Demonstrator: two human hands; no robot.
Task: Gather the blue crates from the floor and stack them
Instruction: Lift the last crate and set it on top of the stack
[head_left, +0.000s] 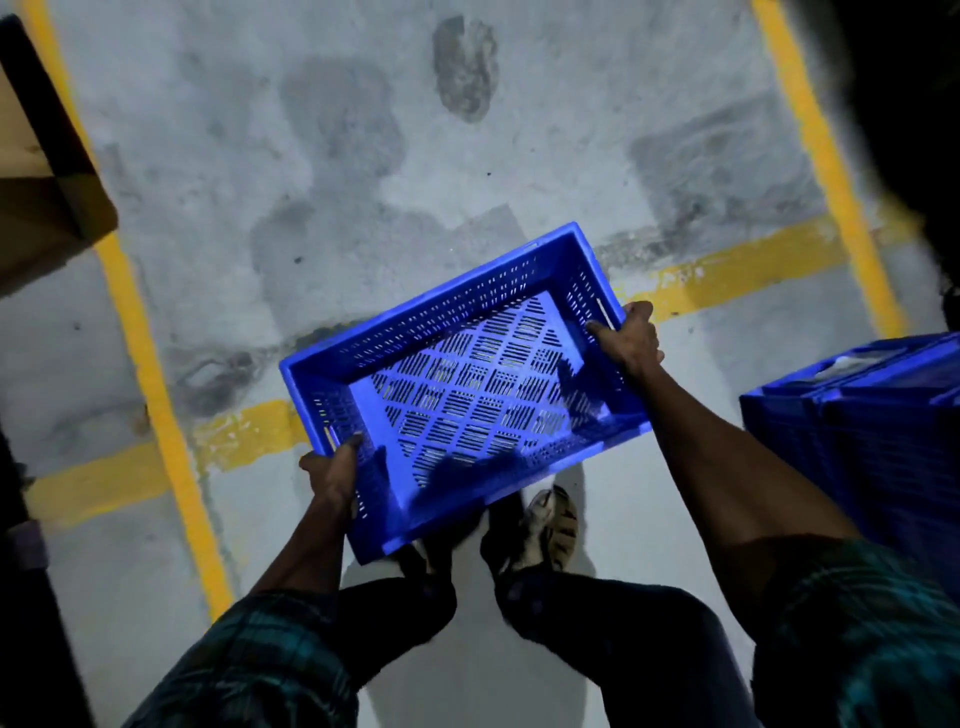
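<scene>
You hold a slotted plastic crate above the floor.
Your left hand and right hand grip opposite rims.

Stained grey concrete floor with yellow painted lines

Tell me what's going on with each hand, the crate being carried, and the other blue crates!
blue crate: empty, held up off the floor, tilted.
left hand: grips the crate's near left end.
right hand: grips the crate's far right end.
blue crates at right: sit together at the right edge; partly cut off by the frame.
</scene>
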